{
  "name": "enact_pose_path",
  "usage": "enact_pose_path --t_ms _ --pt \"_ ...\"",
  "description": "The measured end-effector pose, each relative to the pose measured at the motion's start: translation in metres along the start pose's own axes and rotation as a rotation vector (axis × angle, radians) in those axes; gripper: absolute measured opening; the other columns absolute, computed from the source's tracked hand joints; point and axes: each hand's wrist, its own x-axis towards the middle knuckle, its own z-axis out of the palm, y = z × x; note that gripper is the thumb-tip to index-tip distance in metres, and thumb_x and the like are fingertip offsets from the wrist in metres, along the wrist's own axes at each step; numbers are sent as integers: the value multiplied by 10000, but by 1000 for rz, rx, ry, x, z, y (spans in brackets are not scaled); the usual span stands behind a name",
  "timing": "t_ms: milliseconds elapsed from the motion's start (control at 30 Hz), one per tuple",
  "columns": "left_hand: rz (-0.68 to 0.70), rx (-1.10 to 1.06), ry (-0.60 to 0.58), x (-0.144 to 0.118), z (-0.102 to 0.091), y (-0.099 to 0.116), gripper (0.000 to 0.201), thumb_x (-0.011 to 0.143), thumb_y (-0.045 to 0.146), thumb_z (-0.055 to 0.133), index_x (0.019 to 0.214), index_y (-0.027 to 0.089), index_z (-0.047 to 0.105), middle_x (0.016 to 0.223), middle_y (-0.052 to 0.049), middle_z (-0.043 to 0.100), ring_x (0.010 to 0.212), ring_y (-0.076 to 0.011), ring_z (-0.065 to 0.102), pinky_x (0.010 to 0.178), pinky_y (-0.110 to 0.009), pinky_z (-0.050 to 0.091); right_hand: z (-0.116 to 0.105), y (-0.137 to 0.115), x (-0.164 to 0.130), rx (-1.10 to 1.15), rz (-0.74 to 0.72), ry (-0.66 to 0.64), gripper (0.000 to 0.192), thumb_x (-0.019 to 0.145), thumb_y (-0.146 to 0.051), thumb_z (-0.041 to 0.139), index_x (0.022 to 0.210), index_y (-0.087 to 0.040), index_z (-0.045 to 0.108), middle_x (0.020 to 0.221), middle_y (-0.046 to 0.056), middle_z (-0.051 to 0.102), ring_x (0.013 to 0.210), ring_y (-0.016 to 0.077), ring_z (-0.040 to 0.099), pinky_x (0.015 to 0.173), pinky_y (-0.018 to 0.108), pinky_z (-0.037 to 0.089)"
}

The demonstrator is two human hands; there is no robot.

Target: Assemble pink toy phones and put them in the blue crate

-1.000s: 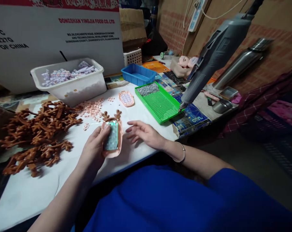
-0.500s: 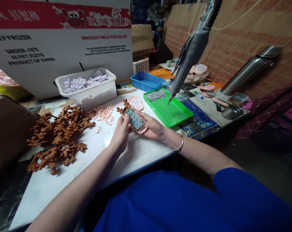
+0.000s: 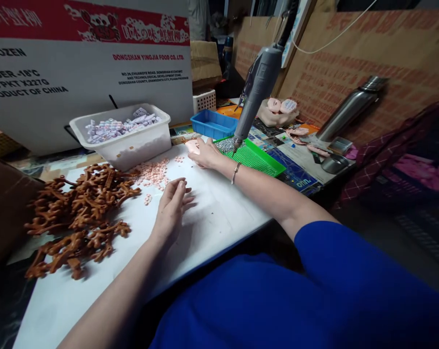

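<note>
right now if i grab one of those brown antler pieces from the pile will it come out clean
Probably not: the brown antler pieces are branched and heaped together, so neighbours likely snag and drag along. They look thin and moulded, so likely light, maybe slightly bendy. The left hand rests open nearby.

Dim surroundings, bright tabletop, warped edges

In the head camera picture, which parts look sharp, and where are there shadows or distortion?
Head view: the white table top is evenly lit, with a soft shadow beside the left hand; the hanging grey electric screwdriver leans from wide-angle bending; the dark corner at lower left hides detail.
</note>
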Motion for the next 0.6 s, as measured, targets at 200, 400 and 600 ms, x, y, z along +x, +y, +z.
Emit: enact_pose_path --t_ms 200,400,600 --pt "6 15 -66 -4 1 -2 542 669 613 728 994 190 629 1100 -80 613 979 -219 612 719 -308 547 12 -8 8 -172 67 11 680 859 -369 628 1414 -25 439 1449 269 409 1366 378 431 1136 476 366" --pt "4 8 -72 -4 1 -3 535 666 604 745 987 188 643 1091 -66 612 978 -201 610 732 -286 543 14 -9 9 -234 78 -4 716 847 -423 639 1391 3 454 1430 291 439 1350 366 448 1113 448 385" --pt "-21 -54 -48 3 -3 -5 476 677 531 780 971 181 645 1079 -69 615 923 -183 621 705 -273 552 11 -8 5 -205 12 0 651 865 -365 618 1374 12 467 1392 303 487 1312 379 480 1087 464 388"
